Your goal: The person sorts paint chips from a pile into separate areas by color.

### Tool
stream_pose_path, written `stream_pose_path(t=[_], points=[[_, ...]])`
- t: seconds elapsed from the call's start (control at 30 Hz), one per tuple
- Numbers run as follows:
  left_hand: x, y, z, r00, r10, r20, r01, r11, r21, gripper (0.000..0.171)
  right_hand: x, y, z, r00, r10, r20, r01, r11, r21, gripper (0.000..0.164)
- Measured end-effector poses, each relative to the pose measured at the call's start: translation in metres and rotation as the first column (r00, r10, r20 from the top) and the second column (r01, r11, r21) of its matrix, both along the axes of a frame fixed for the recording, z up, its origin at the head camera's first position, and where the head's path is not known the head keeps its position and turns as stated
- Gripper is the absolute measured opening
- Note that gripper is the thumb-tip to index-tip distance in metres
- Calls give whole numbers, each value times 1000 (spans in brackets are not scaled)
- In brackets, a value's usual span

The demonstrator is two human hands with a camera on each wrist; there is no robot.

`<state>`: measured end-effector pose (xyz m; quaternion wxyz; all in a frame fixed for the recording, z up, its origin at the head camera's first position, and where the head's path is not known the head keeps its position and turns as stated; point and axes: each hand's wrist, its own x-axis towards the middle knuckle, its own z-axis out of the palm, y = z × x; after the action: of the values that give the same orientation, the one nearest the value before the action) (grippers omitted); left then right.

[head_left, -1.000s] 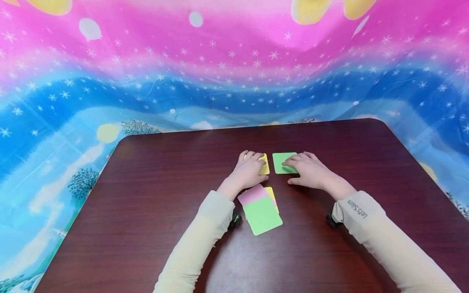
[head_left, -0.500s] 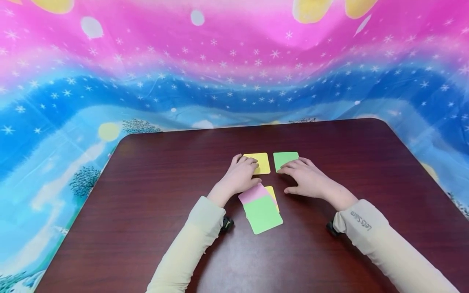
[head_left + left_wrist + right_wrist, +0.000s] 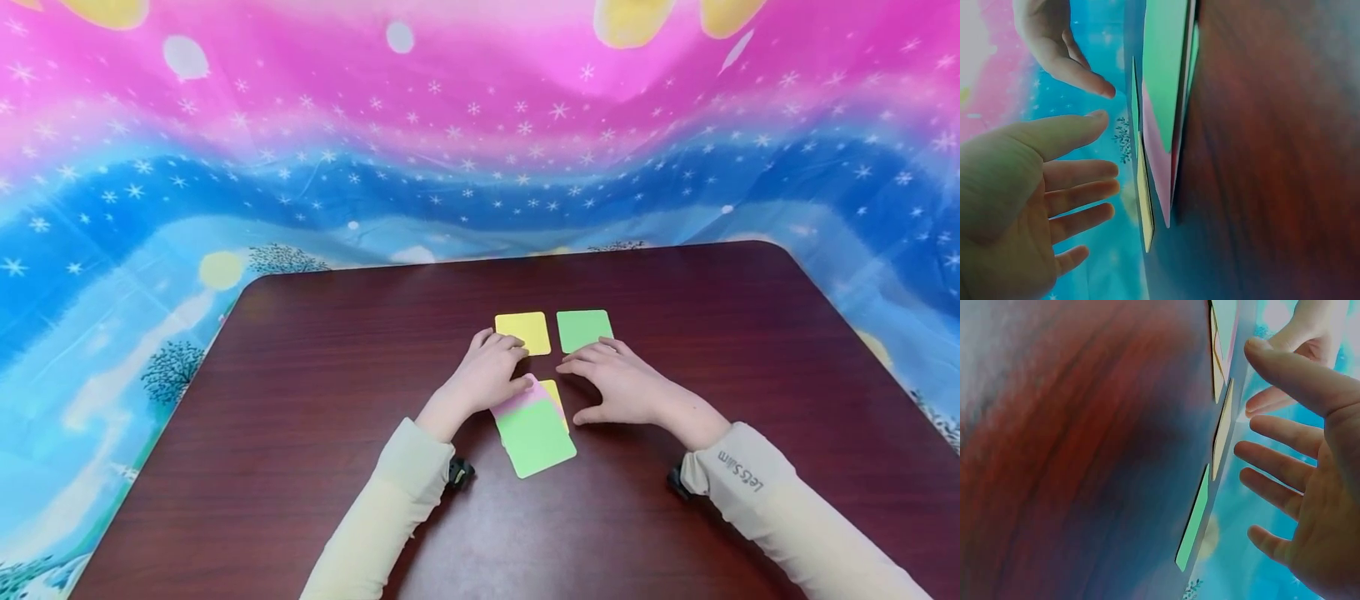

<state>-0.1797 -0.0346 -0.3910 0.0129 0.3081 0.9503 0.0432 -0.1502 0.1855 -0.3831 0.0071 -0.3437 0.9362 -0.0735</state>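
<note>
Past the fingers of my left hand (image 3: 483, 375) lies a yellow square card (image 3: 527, 329) on the table. A green card (image 3: 583, 328) lies to its right, near the fingertips of my right hand (image 3: 628, 385). Closer to me sits a loose, fanned pile: a green card (image 3: 536, 440) on top, a pink card (image 3: 514, 403) and a yellow card (image 3: 553, 393) partly showing beneath. Both wrist views show the left hand (image 3: 1019, 187) and right hand (image 3: 1319, 481) with spread, relaxed fingers, raised off the cards and holding nothing.
The dark red-brown wooden table (image 3: 285, 433) has rounded far corners. Behind it hangs a pink and blue patterned cloth (image 3: 450, 158). Black wrist cameras (image 3: 460, 474) sit under the light sleeves (image 3: 382, 508).
Both hands have drawn back toward me from the two far cards, uncovering more of them. The left hand has also shifted left. The cards stay in place.
</note>
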Motion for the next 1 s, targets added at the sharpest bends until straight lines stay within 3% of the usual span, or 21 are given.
stream_pose_path(t=[0.4,0.7,1.0], points=[[14,-5,1,998,-62,-4,62,998,22,42,15,-11,-2,998,53,-22,-52,998,31,77],[28,-11,5,995,-82,55,82,997,0,48,20,-20,-7,991,111,70,-113,993,16,81],[40,-17,8,993,-87,78,88,996,-5,45,21,-24,-9,987,136,91,-137,991,8,80]])
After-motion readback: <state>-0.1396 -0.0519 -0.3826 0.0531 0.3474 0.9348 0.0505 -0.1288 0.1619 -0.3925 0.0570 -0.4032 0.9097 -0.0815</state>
